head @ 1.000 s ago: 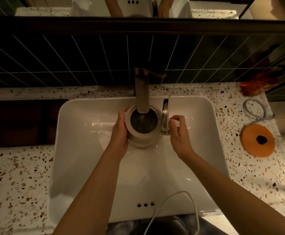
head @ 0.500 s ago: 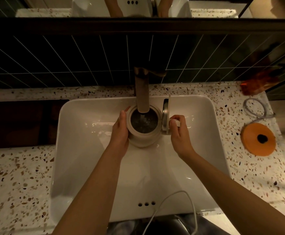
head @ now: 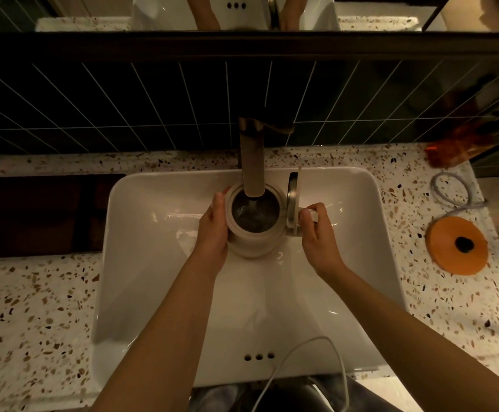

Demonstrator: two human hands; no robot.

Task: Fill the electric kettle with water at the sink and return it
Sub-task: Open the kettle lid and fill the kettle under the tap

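A cream electric kettle (head: 254, 242) is held inside the white sink (head: 159, 263), directly under the faucet spout (head: 252, 162). Its lid (head: 293, 200) stands open on the right side. Water streams from the spout into the kettle's dark inside, and the surface ripples. My left hand (head: 212, 230) wraps the kettle's left wall. My right hand (head: 316, 233) grips the white handle on the kettle's right, just below the raised lid.
The kettle's orange round base (head: 458, 246) lies on the speckled counter (head: 28, 322) to the right, with a coiled grey cable (head: 450, 188) behind it. An orange translucent object (head: 456, 147) sits at the back right. A white cord (head: 325, 352) hangs near the sink's front. Dark tiled wall behind.
Both hands and the kettle stay in the same place under the spout. Water keeps running into the kettle.
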